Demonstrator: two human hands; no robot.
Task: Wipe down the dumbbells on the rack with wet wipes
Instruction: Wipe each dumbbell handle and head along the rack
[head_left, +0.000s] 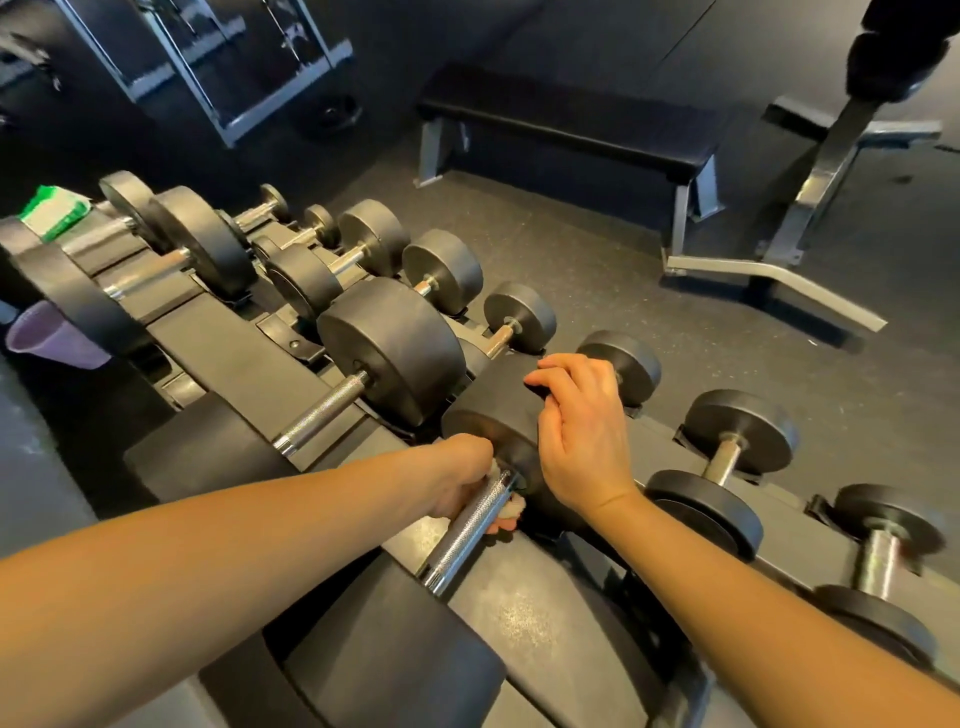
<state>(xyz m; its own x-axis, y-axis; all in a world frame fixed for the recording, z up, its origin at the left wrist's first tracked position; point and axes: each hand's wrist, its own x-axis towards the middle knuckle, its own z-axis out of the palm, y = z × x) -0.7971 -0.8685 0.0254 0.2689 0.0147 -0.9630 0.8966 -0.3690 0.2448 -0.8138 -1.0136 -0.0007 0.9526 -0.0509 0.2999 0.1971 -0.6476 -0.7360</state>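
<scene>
White wet wipe (511, 509) is clasped round the dumbbell handle (467, 530) by the left hand (460, 475) | far head (498, 395) is gripped by the right hand (582, 441), presumably to steady it.

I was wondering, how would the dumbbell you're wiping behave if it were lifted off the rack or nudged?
Probably heavy: the dumbbell has thick, solid-looking heads. Those round heads would likely roll on flat floor once off the rack. The knurled handle should grip well, though the wet wipe in the left hand may leave it slick.
</scene>
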